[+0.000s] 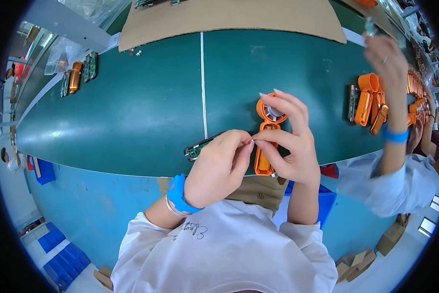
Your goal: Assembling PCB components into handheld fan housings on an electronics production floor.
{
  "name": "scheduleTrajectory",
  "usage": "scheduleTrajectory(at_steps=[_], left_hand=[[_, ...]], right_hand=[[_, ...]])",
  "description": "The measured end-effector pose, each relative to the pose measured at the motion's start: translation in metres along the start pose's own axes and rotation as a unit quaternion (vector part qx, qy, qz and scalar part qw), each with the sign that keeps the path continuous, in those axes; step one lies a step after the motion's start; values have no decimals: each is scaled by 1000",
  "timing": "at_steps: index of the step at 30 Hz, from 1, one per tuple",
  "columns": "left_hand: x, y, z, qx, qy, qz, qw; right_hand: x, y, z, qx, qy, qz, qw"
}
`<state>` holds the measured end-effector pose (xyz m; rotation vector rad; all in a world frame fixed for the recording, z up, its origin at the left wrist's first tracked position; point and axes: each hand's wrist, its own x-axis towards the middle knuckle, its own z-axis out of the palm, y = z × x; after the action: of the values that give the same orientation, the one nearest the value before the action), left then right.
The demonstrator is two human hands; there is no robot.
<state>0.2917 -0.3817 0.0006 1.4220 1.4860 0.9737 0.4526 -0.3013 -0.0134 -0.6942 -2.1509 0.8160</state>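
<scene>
An orange handheld fan shell (264,166) lies on the green table in front of me, its ring end pointing away. Inside the ring sits a round grey motor (274,113), and the handle holds an orange cell. Just left of the handle, my left hand (219,161) pinches a tiny white-and-red piece (252,141), which looks like a wire connector. The thumb and forefinger of my right hand (292,151) close at the same spot; what they grip is too small to make out. Partly under my left hand lies a dark case with a green circuit board (194,152).
More orange fan shells (364,103) stand at the right, where a co-worker's arm (394,97) reaches across. Several circuit boards (90,66) and a copper-orange part (75,77) lie at the far left. Brown cardboard (229,22) covers the back edge. Small loose bits (138,52) lie near it.
</scene>
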Motion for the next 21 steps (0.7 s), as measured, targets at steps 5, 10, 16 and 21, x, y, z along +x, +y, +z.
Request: scheduleTrajectory(at_steps=[5, 10, 16, 21], left_hand=[[5, 0, 5, 113, 31, 93, 989], [9, 7, -3, 196, 23, 75, 977], [13, 1, -9, 298, -1, 188, 936], [12, 1, -13, 353, -11, 196, 915]], right_hand=[[-1, 1, -3, -14, 4, 4, 1000], [-4, -1, 6, -83, 39, -19, 996], [-13, -5, 8, -91, 73, 26, 993], [-12, -6, 12, -90, 52, 13, 995]])
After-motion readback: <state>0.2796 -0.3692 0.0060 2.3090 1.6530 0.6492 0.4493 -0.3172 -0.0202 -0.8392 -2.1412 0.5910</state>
